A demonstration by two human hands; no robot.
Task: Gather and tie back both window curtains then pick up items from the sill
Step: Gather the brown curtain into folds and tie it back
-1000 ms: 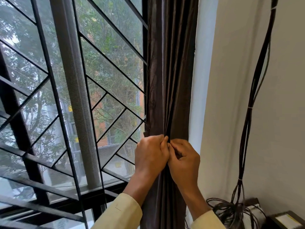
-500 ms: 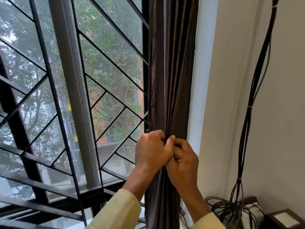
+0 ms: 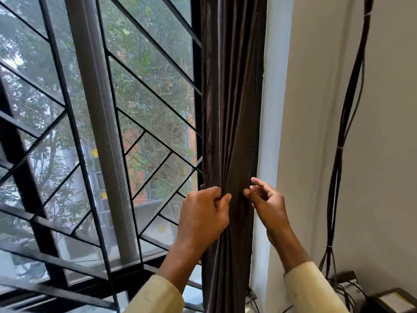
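Hands point(image 3: 234, 206) flanking gathered curtain point(image 3: 230, 109)

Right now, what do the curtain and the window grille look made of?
Curtain: dark brown woven fabric with a satin-like sheen, probably a synthetic or silk blend; light streaks run along its fine vertical folds. Grille: thin straight bars, likely black-painted metal with a dull finish. The mesh behind it looks like fine insect screen.

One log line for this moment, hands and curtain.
left hand: pinching curtain folds | right hand: open beside curtain, no grip | curtain: gathered at window edge | tie: none visible
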